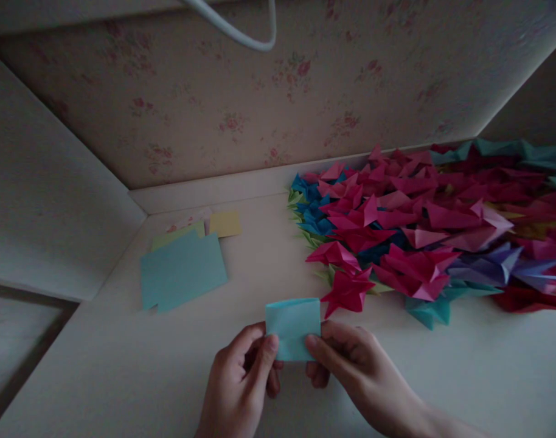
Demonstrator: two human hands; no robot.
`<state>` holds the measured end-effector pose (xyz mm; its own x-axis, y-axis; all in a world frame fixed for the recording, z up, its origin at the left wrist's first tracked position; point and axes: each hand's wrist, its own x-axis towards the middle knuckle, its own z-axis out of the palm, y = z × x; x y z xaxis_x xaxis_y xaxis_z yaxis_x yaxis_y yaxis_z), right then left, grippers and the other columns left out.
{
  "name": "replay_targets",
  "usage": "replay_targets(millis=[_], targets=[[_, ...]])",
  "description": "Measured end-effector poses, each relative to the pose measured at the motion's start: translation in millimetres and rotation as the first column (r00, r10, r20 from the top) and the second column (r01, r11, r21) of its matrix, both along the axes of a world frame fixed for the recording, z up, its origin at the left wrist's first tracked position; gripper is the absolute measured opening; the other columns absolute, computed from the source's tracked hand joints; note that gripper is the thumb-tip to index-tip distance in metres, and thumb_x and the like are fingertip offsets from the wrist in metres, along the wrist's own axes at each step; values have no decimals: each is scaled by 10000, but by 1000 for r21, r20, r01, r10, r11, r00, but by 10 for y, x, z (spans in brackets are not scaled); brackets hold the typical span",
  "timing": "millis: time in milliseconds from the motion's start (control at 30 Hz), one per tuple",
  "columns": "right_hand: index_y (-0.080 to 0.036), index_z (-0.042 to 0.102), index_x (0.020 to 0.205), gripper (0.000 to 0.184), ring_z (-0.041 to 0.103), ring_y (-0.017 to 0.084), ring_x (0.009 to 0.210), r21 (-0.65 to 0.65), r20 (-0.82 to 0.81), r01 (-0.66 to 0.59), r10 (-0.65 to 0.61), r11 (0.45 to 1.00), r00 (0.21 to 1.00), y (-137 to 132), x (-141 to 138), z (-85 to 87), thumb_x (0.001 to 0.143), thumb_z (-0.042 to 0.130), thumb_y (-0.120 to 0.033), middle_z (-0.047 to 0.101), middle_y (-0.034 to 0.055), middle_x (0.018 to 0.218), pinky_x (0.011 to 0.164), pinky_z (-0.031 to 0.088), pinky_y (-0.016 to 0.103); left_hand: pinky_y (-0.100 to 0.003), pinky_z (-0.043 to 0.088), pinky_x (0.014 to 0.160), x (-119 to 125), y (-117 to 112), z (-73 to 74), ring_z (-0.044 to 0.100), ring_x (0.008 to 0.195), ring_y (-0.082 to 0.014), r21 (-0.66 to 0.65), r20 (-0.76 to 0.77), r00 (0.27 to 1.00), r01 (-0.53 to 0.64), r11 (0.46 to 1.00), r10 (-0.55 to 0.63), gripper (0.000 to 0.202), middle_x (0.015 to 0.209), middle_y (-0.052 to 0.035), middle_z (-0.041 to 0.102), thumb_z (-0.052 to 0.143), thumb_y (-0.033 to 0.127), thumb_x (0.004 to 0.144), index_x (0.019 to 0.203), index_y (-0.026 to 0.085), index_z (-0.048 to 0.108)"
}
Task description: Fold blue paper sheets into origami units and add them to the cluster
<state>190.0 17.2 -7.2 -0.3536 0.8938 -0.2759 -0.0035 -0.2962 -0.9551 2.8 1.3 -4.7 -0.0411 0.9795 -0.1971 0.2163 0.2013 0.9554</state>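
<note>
Between my two hands is a small folded piece of light blue paper (294,325), held up over the white tabletop near the front. My left hand (241,377) pinches its left edge, thumb on the near face and fingers behind. At the right edge, my right hand (351,359) grips it the same way. A fold runs along the paper's top, where the layers stand slightly apart. Just beyond its upper right corner lies a dark pink folded paper star shape (350,290).
Blue paper sheets (184,274) lie at the left, overlapping a pale green sheet (198,229), beside a yellow square (224,224). Many folded paper shapes (410,219) in pink, blue, purple and teal cover the back right. A white cable (241,36) hangs before the flowered wall (260,103).
</note>
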Motion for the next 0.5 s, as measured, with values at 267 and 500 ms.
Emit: replay_targets(millis=[267,500], targets=[[-133,664,702,467,658,157,598,-106,-100,68,-79,992,992,87,3,26,863,663,-572,710,65,654,608,513,268,-253,589,645,134,-88,-4,729,679,-202,259,0,987,-153,954,158,289,867,-75,779,697,430,848,1055,230,730],[-171,699,1007,350,641,173,721,-127,-365,167,-203,978,909,66,43,-67,977,546,-484,695,47,805,692,505,306,-247,589,627,103,-80,72,702,603,-177,126,60,982,-184,975,177,235,744,-27,757,715,341,818,1020,225,749]])
